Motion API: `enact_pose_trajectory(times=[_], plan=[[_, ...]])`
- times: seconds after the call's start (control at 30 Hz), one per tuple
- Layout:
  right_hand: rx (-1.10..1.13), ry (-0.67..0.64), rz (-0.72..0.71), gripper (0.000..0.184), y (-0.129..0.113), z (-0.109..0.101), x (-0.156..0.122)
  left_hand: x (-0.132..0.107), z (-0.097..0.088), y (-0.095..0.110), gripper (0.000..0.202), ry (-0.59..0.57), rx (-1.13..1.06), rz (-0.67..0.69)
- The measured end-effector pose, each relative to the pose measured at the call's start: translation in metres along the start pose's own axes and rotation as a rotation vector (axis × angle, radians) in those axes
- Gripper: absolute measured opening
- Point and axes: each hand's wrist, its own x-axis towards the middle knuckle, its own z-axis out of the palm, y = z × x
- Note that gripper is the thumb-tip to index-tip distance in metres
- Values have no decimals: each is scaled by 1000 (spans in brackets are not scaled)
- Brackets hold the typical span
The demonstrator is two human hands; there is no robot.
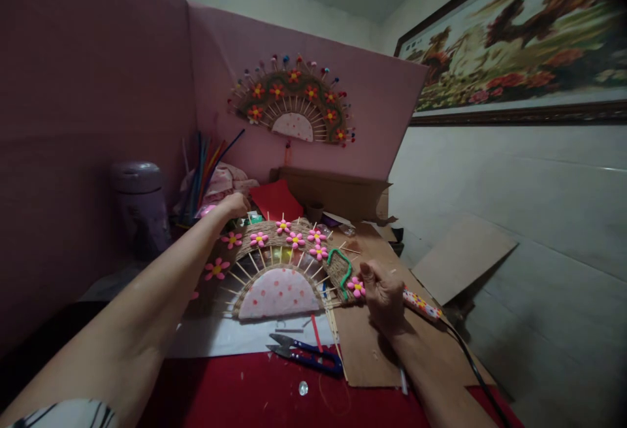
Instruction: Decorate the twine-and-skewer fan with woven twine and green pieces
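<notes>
A half-round fan (pixel 289 235) of wound brown twine and thin wooden sticks lies before me, with pink flowers (pixel 259 239) and a white, red-dotted half-circle centre (pixel 279 294). A green fuzzy strip (pixel 347 271) curves over its right part. My left hand (pixel 236 206) reaches to the fan's far left edge, fingers curled; what they hold, if anything, is hidden. Beside the fan's right end, my right hand (pixel 385 297) is closed in a fist near a pink flower; its contents cannot be made out. Just right of it lies a flower-patterned handle-like tool (pixel 421 304) with a black cord.
Blue-handled thread snips (pixel 306 353) and a clear gem (pixel 303 388) lie on the red cloth (pixel 220 389). Cardboard (pixel 367 349) is at right. A lidded flask (pixel 140 206) and coloured fuzzy stems (pixel 203 173) stand left. A finished-looking fan (pixel 294 101) hangs on the pink board.
</notes>
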Motion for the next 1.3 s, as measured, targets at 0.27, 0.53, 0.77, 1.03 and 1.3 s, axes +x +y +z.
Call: enact_pose_trajectory(times=[0.27,0.53,0.77,1.03,1.3], plan=[[-119,28,-127,35,-6,-3,4,1,7,6,35,-190,151,-123],[-177,-4,-204,36,-11,-4,8,4,14,2,35,-166,141,-80],[-203,-12,-213,40,-10,-3,7,13,9,-6,18,-28,134,-32],[-222,0,-230,40,-14,-3,9,-6,-36,15,17,335,50,86],[96,-117,-5,35,-23,-3,5,-115,-14,77,16,303,-66,594]])
